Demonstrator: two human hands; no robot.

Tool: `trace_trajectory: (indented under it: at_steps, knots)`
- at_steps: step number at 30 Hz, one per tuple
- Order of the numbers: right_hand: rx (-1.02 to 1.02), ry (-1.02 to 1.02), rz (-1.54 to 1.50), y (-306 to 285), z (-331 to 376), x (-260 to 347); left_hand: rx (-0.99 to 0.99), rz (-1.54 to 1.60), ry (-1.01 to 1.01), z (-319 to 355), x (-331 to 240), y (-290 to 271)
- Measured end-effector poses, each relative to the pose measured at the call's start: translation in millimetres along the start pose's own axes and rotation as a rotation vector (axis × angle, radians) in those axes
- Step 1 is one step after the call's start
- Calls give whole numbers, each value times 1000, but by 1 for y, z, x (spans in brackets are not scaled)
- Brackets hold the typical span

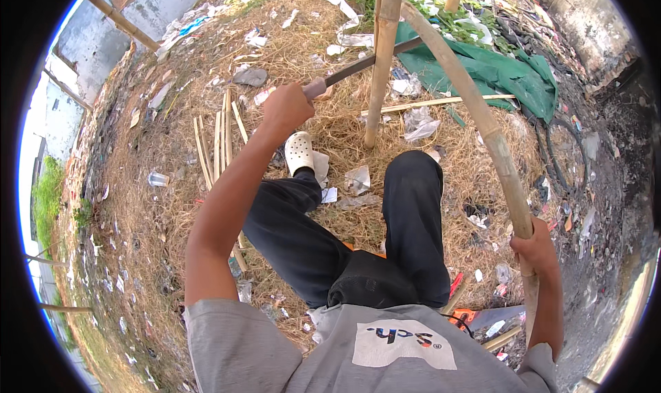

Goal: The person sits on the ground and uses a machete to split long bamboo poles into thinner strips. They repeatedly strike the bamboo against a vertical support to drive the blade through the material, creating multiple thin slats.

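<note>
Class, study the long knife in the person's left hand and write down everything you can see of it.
The long knife has a pale, rounded handle end showing beside the left hand, which grips it in a closed fist. Its blade is dark, narrow and straight, looking like dull metal. It slants up and to the right, above the straw-covered ground. The blade meets the upright bamboo pole and passes behind it; its tip shows at the far side, near the green tarp.

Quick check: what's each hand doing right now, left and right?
Left hand: closed on the handle of a long knife.
Right hand: closed around a bamboo pole.
</note>
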State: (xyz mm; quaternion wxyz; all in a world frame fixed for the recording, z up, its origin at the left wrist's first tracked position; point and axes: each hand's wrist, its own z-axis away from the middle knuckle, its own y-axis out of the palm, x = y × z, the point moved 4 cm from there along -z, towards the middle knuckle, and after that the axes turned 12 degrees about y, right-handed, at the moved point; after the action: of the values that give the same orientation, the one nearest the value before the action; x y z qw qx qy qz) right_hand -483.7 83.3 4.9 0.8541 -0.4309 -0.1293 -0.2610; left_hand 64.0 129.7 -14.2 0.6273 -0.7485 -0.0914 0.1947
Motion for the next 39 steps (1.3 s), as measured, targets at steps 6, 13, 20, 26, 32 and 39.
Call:
trace_trajectory:
  at_steps: [6,13,20,26,32,39]
  knots:
    - [-614,-283,-458,-122,80,47,27,9,79,-8,-18,27]
    - [-322,-275,-437,21,-57,9,25,30,24,4,-14,20]
    - [-12,-188,-155,102,-53,-111,31,126,-89,29,12,43]
    - [-565,-180,53,130,-65,-194,19,357,-76,40,-22,73]
    - [-500,282,113,202,-89,-275,219,1152,-238,81,-46,101]
    - [-457,459,66,272,-99,-383,71,1525,-289,84,-130,101]
